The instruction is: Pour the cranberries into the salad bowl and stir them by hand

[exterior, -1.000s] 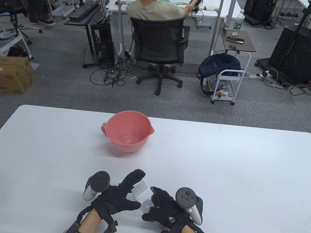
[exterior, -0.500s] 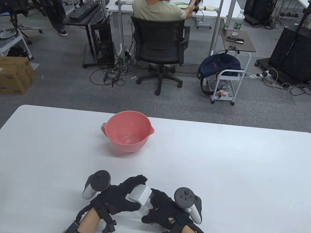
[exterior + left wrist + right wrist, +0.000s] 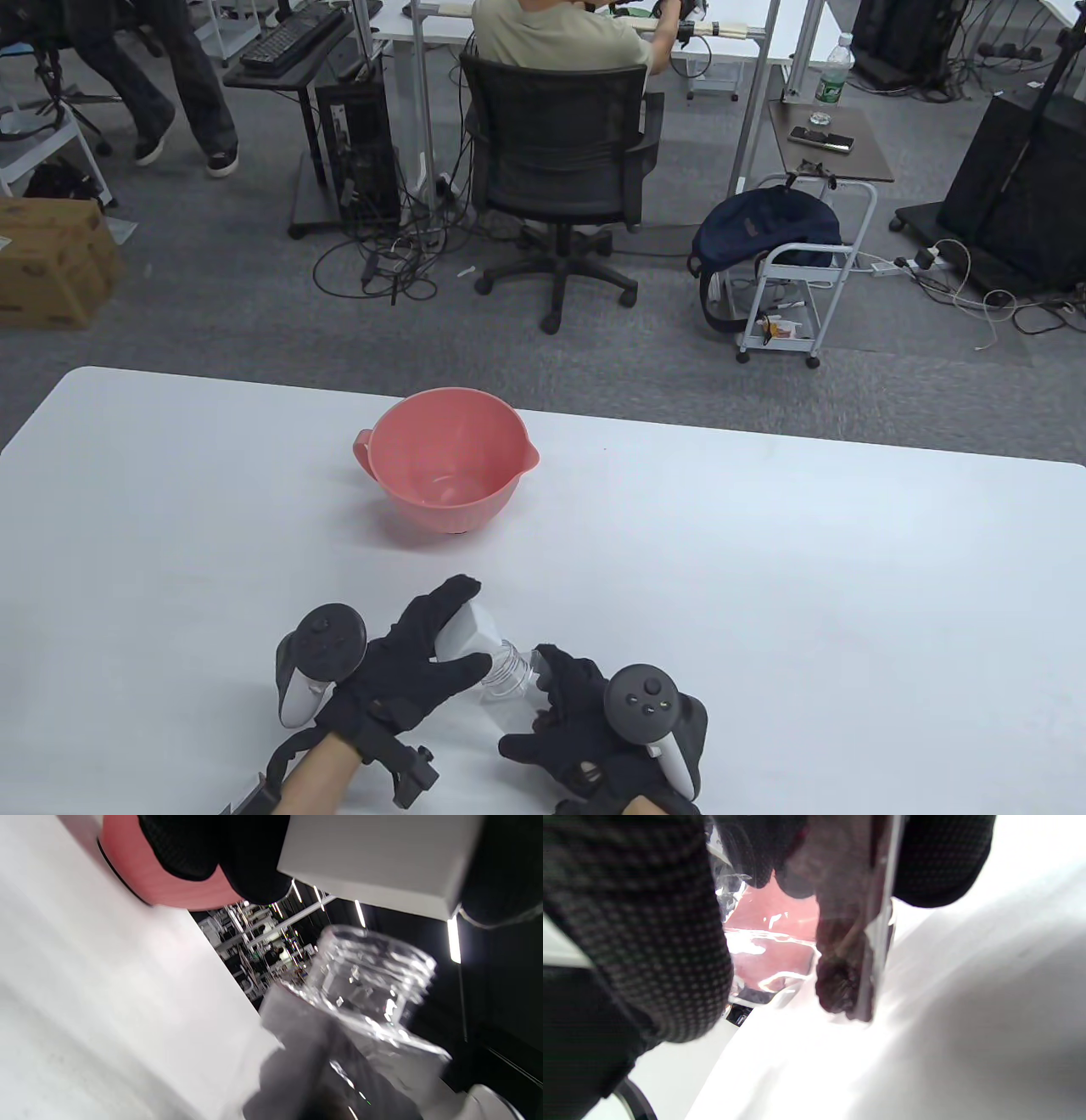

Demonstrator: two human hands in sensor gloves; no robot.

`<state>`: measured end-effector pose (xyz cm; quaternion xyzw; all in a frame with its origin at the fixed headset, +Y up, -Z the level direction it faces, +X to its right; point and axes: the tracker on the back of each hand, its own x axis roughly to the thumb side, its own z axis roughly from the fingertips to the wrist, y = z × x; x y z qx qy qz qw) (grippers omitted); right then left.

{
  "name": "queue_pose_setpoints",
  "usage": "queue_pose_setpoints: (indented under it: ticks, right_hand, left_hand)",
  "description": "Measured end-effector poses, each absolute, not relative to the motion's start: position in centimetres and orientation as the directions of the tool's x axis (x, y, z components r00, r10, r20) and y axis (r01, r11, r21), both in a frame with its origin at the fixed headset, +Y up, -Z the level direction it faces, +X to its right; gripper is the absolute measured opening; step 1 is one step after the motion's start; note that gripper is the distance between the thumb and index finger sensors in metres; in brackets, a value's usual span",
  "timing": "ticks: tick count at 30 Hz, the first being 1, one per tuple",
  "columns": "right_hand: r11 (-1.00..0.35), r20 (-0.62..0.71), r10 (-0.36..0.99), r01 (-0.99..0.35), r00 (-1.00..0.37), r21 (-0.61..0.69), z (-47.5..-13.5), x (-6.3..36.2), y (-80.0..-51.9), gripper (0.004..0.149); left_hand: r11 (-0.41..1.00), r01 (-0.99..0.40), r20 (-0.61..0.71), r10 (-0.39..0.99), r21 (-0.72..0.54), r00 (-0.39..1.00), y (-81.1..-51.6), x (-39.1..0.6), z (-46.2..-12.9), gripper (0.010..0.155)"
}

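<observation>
The pink salad bowl [image 3: 445, 463] stands on the white table [image 3: 806, 577] with nothing visible inside. Near the front edge my right hand [image 3: 564, 709] grips a clear jar [image 3: 507, 675] whose threaded mouth [image 3: 373, 963] is uncovered. Dark red cranberries [image 3: 840, 984] show through the jar's wall in the right wrist view. My left hand [image 3: 437, 649] holds the jar's white square lid [image 3: 462, 632], lifted off to the jar's left; the lid [image 3: 377, 861] sits between my fingers in the left wrist view. The bowl [image 3: 169, 887] lies beyond them.
Beyond the table's far edge a person sits in a black office chair [image 3: 556, 161]. A white cart with a dark bag [image 3: 785, 255], cables and a cardboard box [image 3: 51, 259] are on the floor, off the table.
My left hand has pulled the white lid off the jar and moved it up and to the left. The jar's threaded mouth is now exposed.
</observation>
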<state>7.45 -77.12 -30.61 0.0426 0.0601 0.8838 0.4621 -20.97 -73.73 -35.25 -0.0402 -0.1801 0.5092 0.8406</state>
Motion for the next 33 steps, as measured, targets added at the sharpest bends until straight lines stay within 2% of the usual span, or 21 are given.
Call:
queue_pose_setpoints:
  ticks: [4,6,12,18,25,33]
  right_hand:
    - [-0.539,0.002,0.839,-0.831,-0.544,0.137,-30.8,7.9,-77.2,0.098]
    - [-0.533,0.000,0.843,-0.835,-0.538,0.137,-30.8,8.0,-77.2,0.098]
    - [-0.511,-0.013,0.855,-0.848,-0.518,0.140,-31.0,8.2,-77.5,0.098]
    - [-0.492,-0.017,0.867,-0.860,-0.498,0.132,-31.1,8.6,-77.5,0.098]
    - [-0.475,-0.018,0.876,-0.870,-0.482,0.132,-31.1,8.7,-77.4,0.098]
    - [-0.456,-0.003,0.888,-0.881,-0.460,0.127,-31.2,8.7,-77.5,0.098]
  left_hand:
    - [0.589,-0.804,0.183,0.802,-0.086,0.568,-73.8,-23.7,-36.2,0.092]
    - [0.619,-0.779,0.143,0.784,-0.101,0.604,-74.0,-24.6,-36.7,0.092]
    - [0.756,-0.653,-0.022,0.653,-0.038,0.757,-75.0,-27.4,-37.5,0.092]
    - [0.825,-0.564,-0.187,0.547,-0.049,0.816,-75.5,-29.9,-38.0,0.091]
    - [0.856,-0.510,-0.315,0.463,-0.083,0.828,-76.1,-32.2,-38.1,0.090]
    - [0.872,-0.465,-0.366,0.387,-0.154,0.847,-77.1,-33.1,-38.5,0.090]
